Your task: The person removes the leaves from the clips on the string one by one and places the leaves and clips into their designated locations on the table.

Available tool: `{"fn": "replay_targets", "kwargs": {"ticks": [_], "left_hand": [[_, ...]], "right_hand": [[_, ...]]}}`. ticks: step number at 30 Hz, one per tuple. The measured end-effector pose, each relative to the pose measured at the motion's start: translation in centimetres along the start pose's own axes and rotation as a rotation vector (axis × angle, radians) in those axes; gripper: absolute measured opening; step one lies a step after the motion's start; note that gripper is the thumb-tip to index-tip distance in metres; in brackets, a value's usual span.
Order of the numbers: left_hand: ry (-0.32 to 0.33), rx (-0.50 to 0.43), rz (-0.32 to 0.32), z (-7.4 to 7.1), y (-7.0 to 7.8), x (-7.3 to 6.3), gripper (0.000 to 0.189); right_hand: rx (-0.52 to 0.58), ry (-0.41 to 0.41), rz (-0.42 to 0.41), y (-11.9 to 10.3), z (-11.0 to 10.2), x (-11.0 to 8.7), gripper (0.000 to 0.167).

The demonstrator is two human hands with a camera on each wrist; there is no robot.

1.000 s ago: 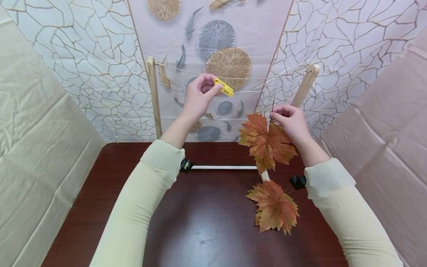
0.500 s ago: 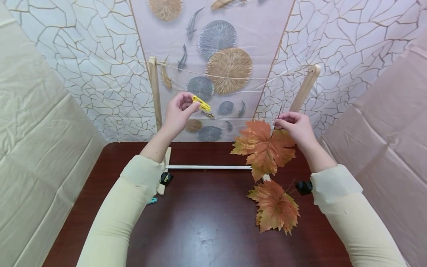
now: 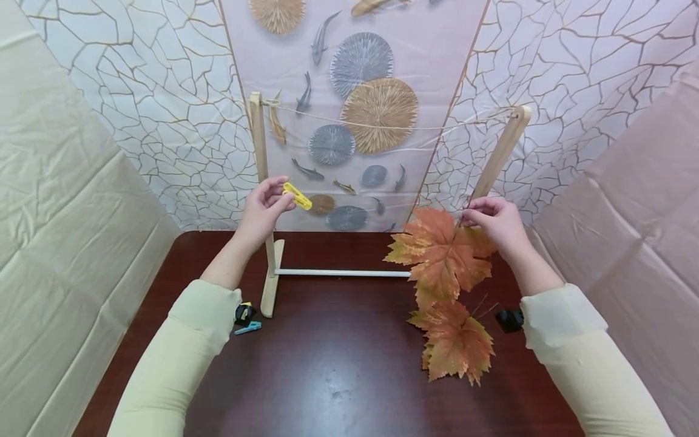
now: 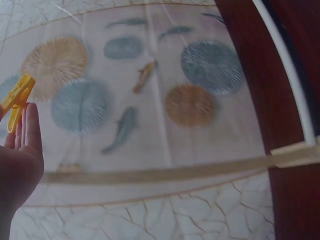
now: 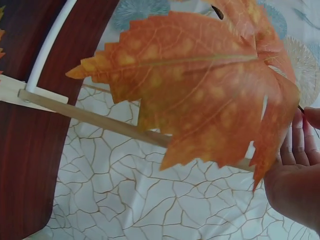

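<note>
My left hand [image 3: 259, 213] pinches a yellow clothespin [image 3: 297, 196] between thumb and fingers, in front of the rack's left post. In the left wrist view the clothespin [image 4: 19, 97] shows at the left edge above the palm. Between thumb and fingertips, my right hand [image 3: 496, 226] holds the stem of an orange maple leaf [image 3: 445, 255], which hangs down in front of the right post. That leaf [image 5: 200, 80] fills much of the right wrist view. Below it, more maple leaves [image 3: 455, 346] lie stacked on the table, partly overlapped by the held one.
A wooden rack has a left post [image 3: 259, 139], a right post [image 3: 502, 152], a string [image 3: 382, 127] across the top and a white bar [image 3: 344, 273] low down. A blue clothespin [image 3: 248, 328] lies on the dark table [image 3: 327, 358] beside the left sleeve.
My left hand has come down and leftward from near the string, still holding the yellow clothespin. My right hand has lowered slightly to the right with the leaf. The blue clothespin has come into view.
</note>
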State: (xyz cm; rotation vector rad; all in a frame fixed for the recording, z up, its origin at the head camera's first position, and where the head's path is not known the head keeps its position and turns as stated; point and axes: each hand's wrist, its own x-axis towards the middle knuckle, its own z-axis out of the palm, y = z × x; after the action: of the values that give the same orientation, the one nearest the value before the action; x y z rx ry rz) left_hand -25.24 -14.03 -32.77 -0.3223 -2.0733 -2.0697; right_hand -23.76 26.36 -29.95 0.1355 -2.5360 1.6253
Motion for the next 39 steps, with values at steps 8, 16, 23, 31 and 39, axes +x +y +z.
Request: {"fn": "replay_targets", "kwargs": {"ticks": [8, 16, 23, 31, 39], "left_hand": [[0.033, 0.197, -0.079, -3.6, -2.3, -1.9, 0.036], [0.052, 0.366, -0.134, -6.9, -4.5, -3.9, 0.042], [0.084, 0.496, -0.205, -9.6, -7.2, -5.8, 0.045], [0.108, 0.549, -0.299, -12.0, -10.2, -7.4, 0.045], [0.086, 0.593, -0.387, -13.4, -12.7, -9.0, 0.047]], "right_hand": [[-0.004, 0.000, 0.040, 1.9, -0.6, -0.7, 0.012], [0.089, -0.017, 0.119, 4.4, -1.4, -1.7, 0.011], [0.165, -0.051, 0.178, 6.8, -2.0, -2.8, 0.022], [0.215, -0.071, 0.255, 9.8, -2.6, -3.9, 0.026], [0.161, -0.075, 0.294, 12.6, -2.5, -4.9, 0.025]]}}
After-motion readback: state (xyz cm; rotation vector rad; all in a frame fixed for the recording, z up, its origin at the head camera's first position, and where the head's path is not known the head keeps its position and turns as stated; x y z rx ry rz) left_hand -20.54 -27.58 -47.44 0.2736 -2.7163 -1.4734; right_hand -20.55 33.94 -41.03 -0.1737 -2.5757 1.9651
